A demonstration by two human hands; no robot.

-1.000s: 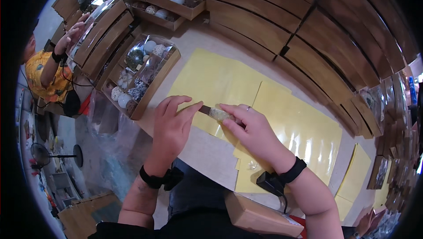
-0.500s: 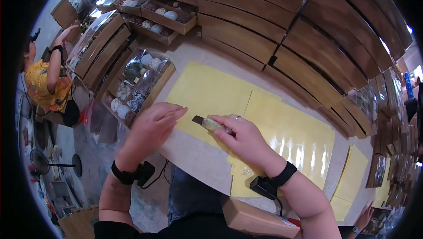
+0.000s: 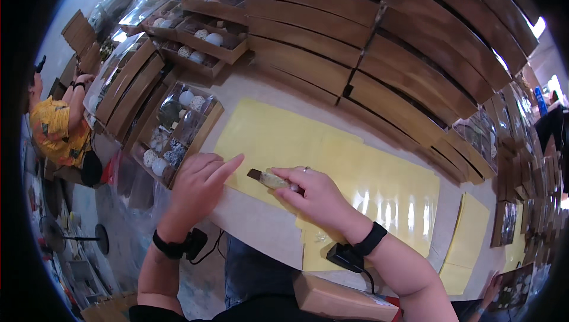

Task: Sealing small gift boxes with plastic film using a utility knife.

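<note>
My right hand (image 3: 314,197) is closed around a short flat tool with a dark blade end (image 3: 254,174) and a pale wrapped grip (image 3: 272,180). Its blade end points left, over yellow sheets (image 3: 284,135) spread across the table. Near the left edge of these sheets, my left hand (image 3: 198,182) holds nothing; its index finger is stretched out and the other fingers are partly bent. Just beyond that hand stands a divided box (image 3: 204,126) with a clear cover, holding white balls, pinecones and other dried decorations.
Tall stacks of brown boxes (image 3: 308,40) line the table's back. More yellow sheets (image 3: 465,239) lie at right. A brown carton (image 3: 338,298) sits by my lap. At left is a person in a yellow patterned shirt (image 3: 56,126); another person's hand (image 3: 492,289) shows at lower right.
The view has shifted slightly. My left hand's fingers have parted, with the index finger now extended. My right hand keeps the bladed tool. The person at left has lowered an arm toward the boxes.
</note>
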